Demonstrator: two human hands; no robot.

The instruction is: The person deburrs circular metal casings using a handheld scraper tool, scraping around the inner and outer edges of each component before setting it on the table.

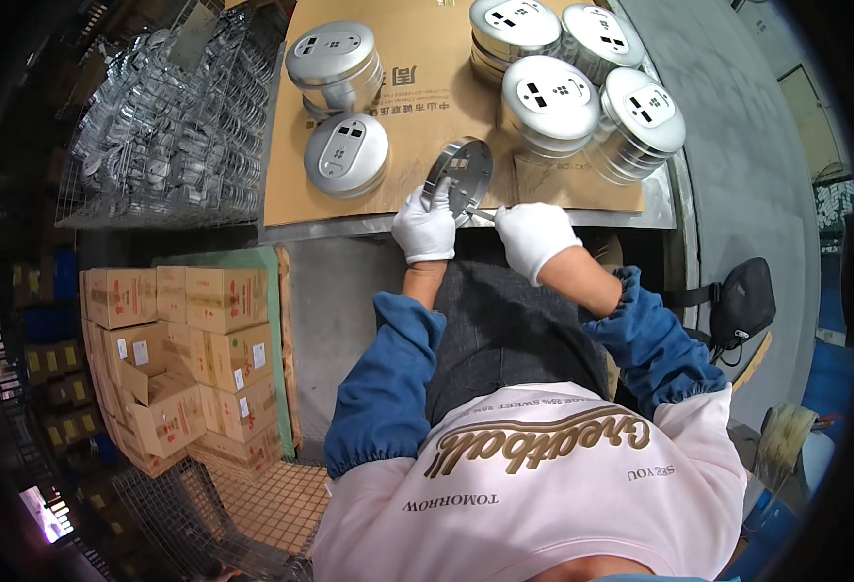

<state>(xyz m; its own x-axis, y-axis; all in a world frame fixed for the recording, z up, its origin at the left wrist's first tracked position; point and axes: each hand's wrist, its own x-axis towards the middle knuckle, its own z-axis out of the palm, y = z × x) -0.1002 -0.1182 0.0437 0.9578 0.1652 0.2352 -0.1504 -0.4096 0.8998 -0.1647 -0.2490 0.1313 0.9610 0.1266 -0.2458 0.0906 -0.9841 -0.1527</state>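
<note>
My left hand (424, 227), in a white glove, grips a round metal cover (469, 173) by its rim. The cover stands tilted on edge, its hollow dark grey inside turned toward my right side. My gloved right hand (537, 237) is closed around a thin metal tool (481, 214), whose tip reaches the lower edge of the cover; its exact kind is hidden by the fist. A single silver cover (346, 155) with rectangular slots lies on the cardboard, left of my hands. Behind it stands a stack of like covers (335, 60).
Several more cover stacks (551, 100) stand at the right of the cardboard-topped table (417, 58). A wire cage (170, 136) full of metal parts is at the left. Cartons (228, 359) are piled below it. A black bag (743, 303) hangs at the right.
</note>
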